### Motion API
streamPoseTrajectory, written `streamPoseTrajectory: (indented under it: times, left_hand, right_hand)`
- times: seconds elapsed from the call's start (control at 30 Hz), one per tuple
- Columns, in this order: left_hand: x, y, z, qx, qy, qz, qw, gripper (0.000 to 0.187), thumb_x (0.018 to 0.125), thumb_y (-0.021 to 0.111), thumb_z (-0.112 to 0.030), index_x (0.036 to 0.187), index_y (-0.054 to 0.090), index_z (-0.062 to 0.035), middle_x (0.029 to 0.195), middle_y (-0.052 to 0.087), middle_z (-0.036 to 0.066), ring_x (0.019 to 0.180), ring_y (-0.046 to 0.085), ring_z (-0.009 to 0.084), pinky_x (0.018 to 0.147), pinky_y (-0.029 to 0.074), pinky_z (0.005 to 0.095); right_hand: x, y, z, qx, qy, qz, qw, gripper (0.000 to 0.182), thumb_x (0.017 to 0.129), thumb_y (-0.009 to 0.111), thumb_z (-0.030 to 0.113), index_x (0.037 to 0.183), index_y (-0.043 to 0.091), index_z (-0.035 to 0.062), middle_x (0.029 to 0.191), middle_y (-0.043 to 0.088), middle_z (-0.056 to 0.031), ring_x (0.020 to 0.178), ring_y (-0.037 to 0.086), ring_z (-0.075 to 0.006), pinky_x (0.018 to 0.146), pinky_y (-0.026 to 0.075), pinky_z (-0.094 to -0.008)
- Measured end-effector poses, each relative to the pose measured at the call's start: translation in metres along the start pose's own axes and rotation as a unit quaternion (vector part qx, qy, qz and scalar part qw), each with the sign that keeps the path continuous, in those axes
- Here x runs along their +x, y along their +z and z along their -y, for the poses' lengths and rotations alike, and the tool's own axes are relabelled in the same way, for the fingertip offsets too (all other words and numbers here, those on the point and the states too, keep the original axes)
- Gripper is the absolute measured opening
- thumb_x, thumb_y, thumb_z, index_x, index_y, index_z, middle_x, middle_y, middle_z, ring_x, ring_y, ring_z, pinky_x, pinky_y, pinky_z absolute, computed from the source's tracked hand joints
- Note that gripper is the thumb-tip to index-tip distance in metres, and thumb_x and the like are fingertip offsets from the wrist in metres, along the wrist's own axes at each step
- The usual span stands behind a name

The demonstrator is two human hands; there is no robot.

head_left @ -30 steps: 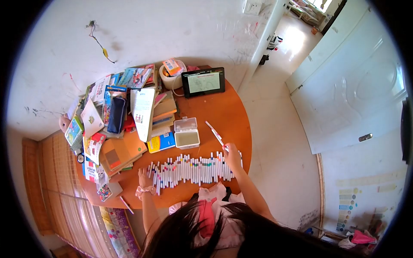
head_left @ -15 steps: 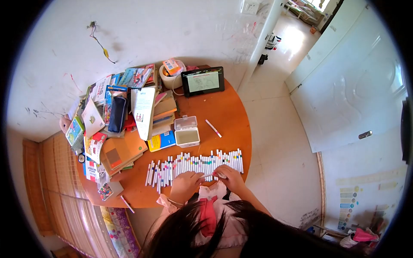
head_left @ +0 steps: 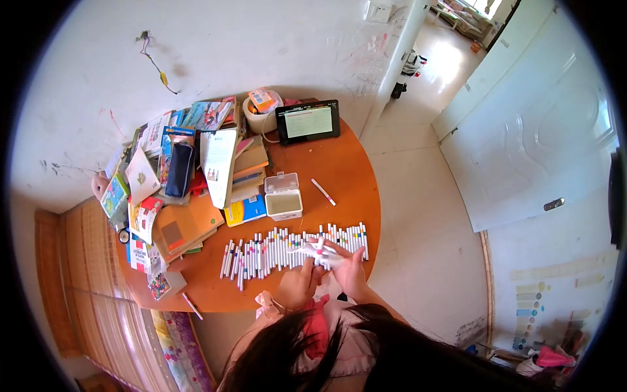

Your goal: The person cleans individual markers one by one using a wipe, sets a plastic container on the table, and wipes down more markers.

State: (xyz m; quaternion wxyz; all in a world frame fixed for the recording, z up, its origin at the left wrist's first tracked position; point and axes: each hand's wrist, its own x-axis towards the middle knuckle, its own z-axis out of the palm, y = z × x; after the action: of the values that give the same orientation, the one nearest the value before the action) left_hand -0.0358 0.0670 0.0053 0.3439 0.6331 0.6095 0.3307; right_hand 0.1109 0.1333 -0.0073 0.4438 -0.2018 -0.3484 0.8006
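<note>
A long row of white markers (head_left: 277, 251) with coloured bands lies side by side along the table's near edge. Over its right half, my right hand (head_left: 353, 271) is turned palm up, fingers wrapped round a crumpled white tissue (head_left: 333, 259). A marker with a pinkish band (head_left: 320, 245) shows upright at the tissue, apparently gripped with it. My left hand (head_left: 298, 285) is closed just left of it, fingers curled close to the tissue; what they pinch is hidden. One loose marker (head_left: 322, 192) rests beyond the row, and another (head_left: 192, 306) lies at the left table edge.
Behind the row stands an open white plastic box (head_left: 284, 204). A tablet (head_left: 308, 122) leans at the back beside a round container (head_left: 262, 111). Piled books (head_left: 186, 228) and a dark pencil case (head_left: 178, 171) crowd the left side of the wooden table (head_left: 349, 166).
My right hand has turned palm up, showing the tissue and an upright marker. The left hand has shifted slightly right and towards my body. The tablet's picture has changed.
</note>
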Motion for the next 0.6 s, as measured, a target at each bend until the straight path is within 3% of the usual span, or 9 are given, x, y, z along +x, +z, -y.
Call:
streamPoseTrajectory:
  times: [0.07, 0.13, 0.17, 0.27, 0.3, 0.4, 0.47, 0.53, 0.6]
  left_hand:
    - [-0.001, 0.005, 0.0, 0.02, 0.013, -0.019, 1.0, 0.019, 0.098, 0.046, -0.021, 0.099, 0.048, -0.0021, 0.067, 0.062, 0.016, 0.06, 0.061, 0.0374, 0.053, 0.046, 0.0479]
    - [-0.002, 0.004, -0.001, -0.025, 0.005, -0.023, 0.999, 0.019, 0.098, 0.046, -0.021, 0.099, 0.048, -0.0024, 0.066, 0.062, 0.016, 0.062, 0.061, 0.0376, 0.055, 0.046, 0.0483]
    - [-0.002, 0.003, -0.003, -0.024, 0.004, -0.023, 0.999, 0.019, 0.098, 0.046, -0.021, 0.099, 0.048, -0.0024, 0.066, 0.062, 0.016, 0.062, 0.061, 0.0376, 0.055, 0.046, 0.0483]
    - [-0.003, 0.002, -0.002, -0.038, 0.005, 0.001, 0.999, 0.017, 0.097, 0.048, -0.019, 0.1, 0.049, -0.0028, 0.068, 0.062, 0.016, 0.064, 0.061, 0.0379, 0.057, 0.046, 0.0483]
    - [-0.005, 0.006, 0.005, -0.028, 0.026, 0.004, 0.999, 0.016, 0.095, 0.05, -0.019, 0.098, 0.051, -0.0032, 0.068, 0.062, 0.016, 0.065, 0.061, 0.0376, 0.058, 0.046, 0.0481]
    - [-0.002, 0.003, 0.001, 0.001, 0.044, 0.013, 0.999, 0.016, 0.092, 0.055, -0.02, 0.093, 0.055, -0.0041, 0.07, 0.063, 0.015, 0.064, 0.06, 0.0368, 0.058, 0.047, 0.0478]
    - [-0.003, 0.001, -0.002, 0.021, 0.04, 0.021, 0.999, 0.016, 0.09, 0.058, -0.02, 0.089, 0.058, -0.0045, 0.07, 0.063, 0.015, 0.063, 0.06, 0.0363, 0.058, 0.047, 0.0477]
    - [-0.003, 0.002, -0.002, 0.099, 0.04, -0.015, 0.994, 0.018, 0.087, 0.062, -0.022, 0.081, 0.061, -0.0055, 0.071, 0.063, 0.014, 0.063, 0.061, 0.0345, 0.057, 0.047, 0.0465]
    - [0.0, -0.004, -0.003, 0.113, 0.051, -0.015, 0.992, 0.016, 0.086, 0.063, -0.021, 0.083, 0.062, -0.0053, 0.072, 0.064, 0.014, 0.065, 0.062, 0.0338, 0.058, 0.048, 0.0453]
  right_hand:
    - [-0.002, 0.014, 0.009, 0.127, 0.018, 0.054, 0.99, 0.062, 0.103, 0.023, 0.046, 0.141, 0.039, -0.0002, 0.142, 0.043, -0.0218, 0.13, 0.043, -0.0297, 0.11, 0.029, -0.0401]
    - [0.0, 0.023, 0.017, 0.159, 0.019, 0.0, 0.987, 0.061, 0.1, 0.033, 0.051, 0.143, 0.038, 0.0074, 0.146, 0.038, -0.02, 0.133, 0.04, -0.027, 0.103, 0.039, -0.0383]
    - [0.0, 0.017, 0.017, 0.149, 0.018, -0.001, 0.989, 0.051, 0.101, 0.043, 0.037, 0.143, 0.038, 0.0102, 0.146, 0.039, -0.0195, 0.134, 0.039, -0.0257, 0.1, 0.042, -0.0368]
    - [0.001, 0.024, 0.022, 0.007, -0.007, -0.038, 0.999, 0.054, 0.1, 0.045, 0.018, 0.15, 0.025, 0.0098, 0.146, 0.038, -0.0203, 0.13, 0.045, -0.0269, 0.102, 0.041, -0.0364]
    - [0.0, 0.016, 0.021, 0.026, 0.039, -0.027, 0.999, 0.054, 0.095, 0.054, 0.007, 0.145, 0.034, 0.006, 0.145, 0.042, -0.0154, 0.12, 0.053, -0.0199, 0.087, 0.047, -0.026]
    - [-0.004, 0.009, 0.022, -0.084, 0.127, 0.017, 0.988, 0.046, 0.095, 0.057, 0.011, 0.138, 0.045, 0.0019, 0.143, 0.046, -0.01, 0.106, 0.056, -0.0125, 0.078, 0.047, -0.0222]
    - [-0.005, 0.015, 0.015, -0.122, 0.127, -0.004, 0.984, 0.037, 0.097, 0.056, 0.017, 0.129, 0.053, -0.0007, 0.134, 0.052, -0.0056, 0.098, 0.056, -0.0077, 0.075, 0.045, -0.0215]
    - [-0.005, 0.01, 0.001, -0.212, 0.081, 0.006, 0.974, 0.038, 0.099, 0.055, 0.026, 0.13, 0.053, 0.0056, 0.091, 0.058, 0.0015, 0.068, 0.047, -0.0019, 0.058, 0.042, -0.0188]
    - [-0.006, 0.009, 0.0, -0.199, 0.083, -0.009, 0.976, 0.033, 0.1, 0.051, 0.027, 0.122, 0.057, 0.0038, 0.09, 0.059, 0.001, 0.067, 0.046, -0.0027, 0.056, 0.038, -0.0199]
